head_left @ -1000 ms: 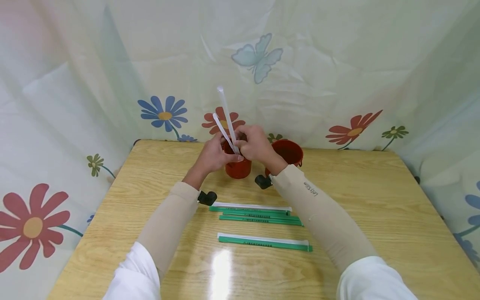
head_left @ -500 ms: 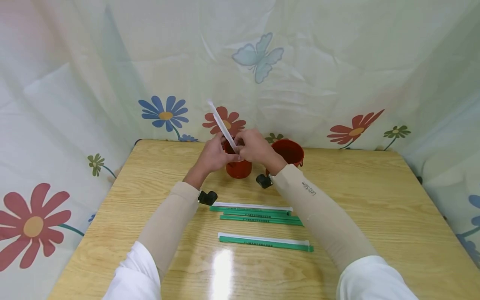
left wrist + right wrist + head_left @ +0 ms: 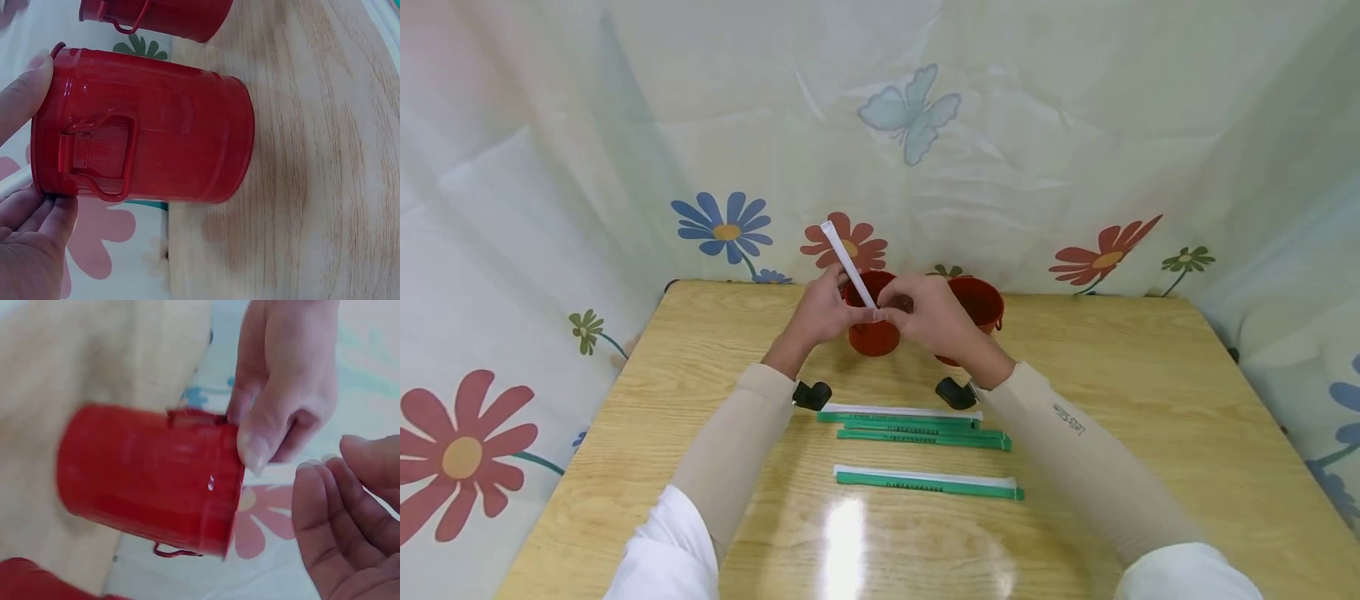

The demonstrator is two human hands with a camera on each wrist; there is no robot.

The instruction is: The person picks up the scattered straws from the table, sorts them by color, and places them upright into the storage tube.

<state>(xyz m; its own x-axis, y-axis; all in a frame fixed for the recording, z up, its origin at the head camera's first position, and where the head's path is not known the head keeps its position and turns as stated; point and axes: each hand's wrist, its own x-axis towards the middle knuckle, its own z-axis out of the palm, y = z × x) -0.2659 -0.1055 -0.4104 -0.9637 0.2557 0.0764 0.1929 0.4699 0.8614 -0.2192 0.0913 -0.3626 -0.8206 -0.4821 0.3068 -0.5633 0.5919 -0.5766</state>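
My left hand (image 3: pixel 823 310) grips the rim of a red metal bucket (image 3: pixel 162 125) with small wire handles, which stands upright on the table. In the right wrist view the thumb of that hand lies over the bucket's (image 3: pixel 150 475) rim. A white paper-wrapped straw (image 3: pixel 847 263) leans out of the bucket toward the upper left; its lower end is hidden inside. Just right of the rim is my right hand (image 3: pixel 936 315). Its fingers (image 3: pixel 310 500) are loosely bent and hold nothing. A second red bucket (image 3: pixel 979 302) stands to the right, partly behind the right hand.
Several green and white wrapped straws (image 3: pixel 917 435) lie in a row on the wooden table (image 3: pixel 730 517) between the forearms. Nearer the front lies another pair, one white and one green straw (image 3: pixel 928 485). A flowered curtain (image 3: pixel 1000 142) hangs behind the table.
The tall white straw has dropped lower into the bucket. My right hand has let go of it and moved slightly right and toward me. The left hand has stayed on the rim.
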